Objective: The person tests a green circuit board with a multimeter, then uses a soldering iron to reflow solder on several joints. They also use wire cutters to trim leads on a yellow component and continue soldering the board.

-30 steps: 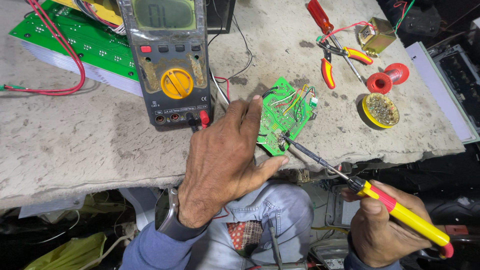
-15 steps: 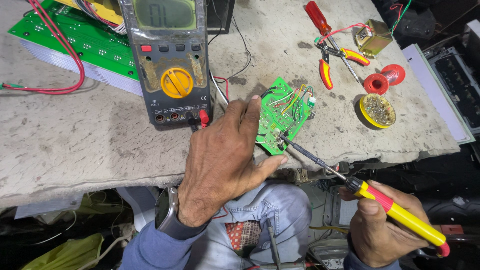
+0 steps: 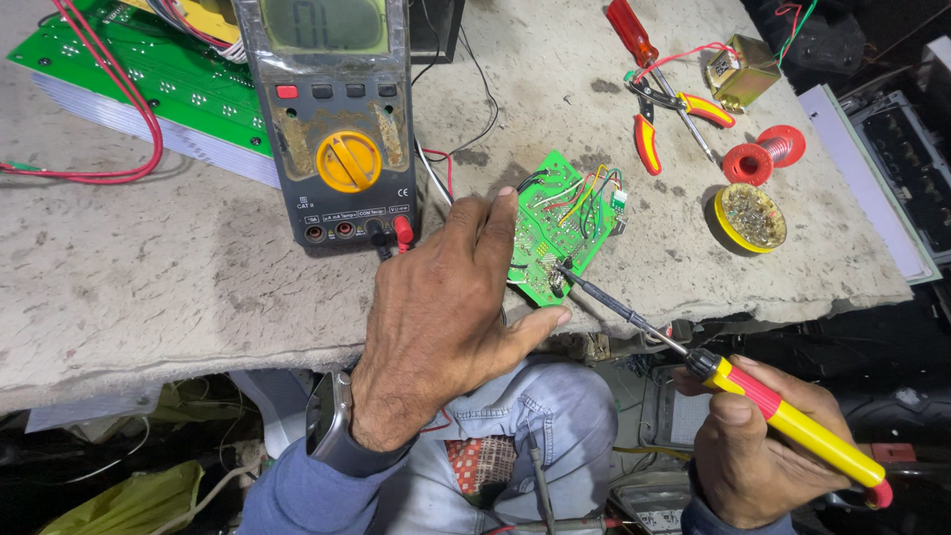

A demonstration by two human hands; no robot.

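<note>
Left hand: lies palm down on the small green board, forefinger stretched along its left edge and thumb at its lower corner, so the grip is clamped on the board and pins it to the counter.
Right hand: below the counter's edge, fingers closed together around the yellow and red handle of the iron.
Iron: runs up and to the left from the right grip; its dark tip touches the lower part of the board, just beside the left thumb.
Board: at the counter's front edge, right under the left fingers, with coloured wires across its upper half (the exact joint under the tip is too small to tell).
Meter: just above the left hand, standing on the counter, yellow dial in the middle, red and black plugs at its foot.
Large green board: up and to the left of the left hand, a red wire looped over it.
Tin: round and yellow, up from the right hand, near the board's right side.
Spool: red, just above the tin.
Pliers: beyond the board, red and yellow handles, beside a red screwdriver.
</note>
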